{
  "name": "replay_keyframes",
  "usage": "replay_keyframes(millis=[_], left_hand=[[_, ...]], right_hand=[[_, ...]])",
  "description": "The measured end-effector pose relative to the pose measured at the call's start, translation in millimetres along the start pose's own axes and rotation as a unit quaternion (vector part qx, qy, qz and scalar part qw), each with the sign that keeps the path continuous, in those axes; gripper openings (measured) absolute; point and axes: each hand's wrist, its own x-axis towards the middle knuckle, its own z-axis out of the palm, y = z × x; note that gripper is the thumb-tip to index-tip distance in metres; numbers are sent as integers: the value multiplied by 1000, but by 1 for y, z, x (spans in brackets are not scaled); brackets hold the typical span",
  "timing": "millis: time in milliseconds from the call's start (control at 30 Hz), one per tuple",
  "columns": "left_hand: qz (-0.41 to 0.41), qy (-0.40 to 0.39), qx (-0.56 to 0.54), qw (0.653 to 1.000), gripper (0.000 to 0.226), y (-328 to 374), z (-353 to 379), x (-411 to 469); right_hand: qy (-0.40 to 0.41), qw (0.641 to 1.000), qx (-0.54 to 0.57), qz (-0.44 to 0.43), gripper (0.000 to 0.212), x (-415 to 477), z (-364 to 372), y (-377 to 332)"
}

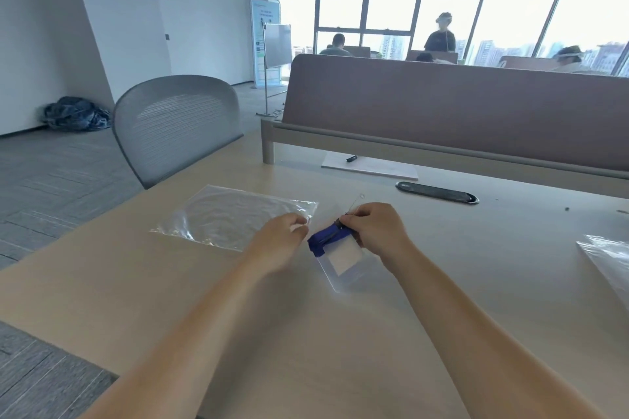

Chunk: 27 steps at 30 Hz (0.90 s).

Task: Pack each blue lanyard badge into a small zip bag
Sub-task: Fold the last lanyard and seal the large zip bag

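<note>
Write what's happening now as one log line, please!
right hand: pinches top of blue lanyard badge | badge: on table | left hand: by clear bag corner, hold unclear

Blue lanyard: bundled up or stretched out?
Bundled up: the blue lanyard is a compact wad at the clear badge holder's top edge.

Left grip (282, 240) and right grip (374, 231) curled, forearms extended forward.

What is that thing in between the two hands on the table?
The bunched-up blue lanyard, lying on its clear badge holder. The right hand pinches its far end; the left hand is just beside it. The head view shows this.
</note>
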Motion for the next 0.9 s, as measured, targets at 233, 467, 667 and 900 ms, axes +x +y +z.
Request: replay_keyframes(millis=[233, 467, 667, 900], left_hand=[[-21, -68, 26, 997, 41, -8, 9, -3], [23, -61, 30, 997, 29, 18, 24, -26], [47, -82, -10, 995, 19, 41, 53, -51], [72, -93, -6, 993, 17, 73, 93, -65]], right_hand=[[23, 999, -11, 34, 25, 10, 5, 9], [62, 997, -20, 51, 29, -22, -32, 18], [119, 989, -14, 83, 23, -59, -80, 34], [163, 980, -3, 111, 23, -90, -122, 64]])
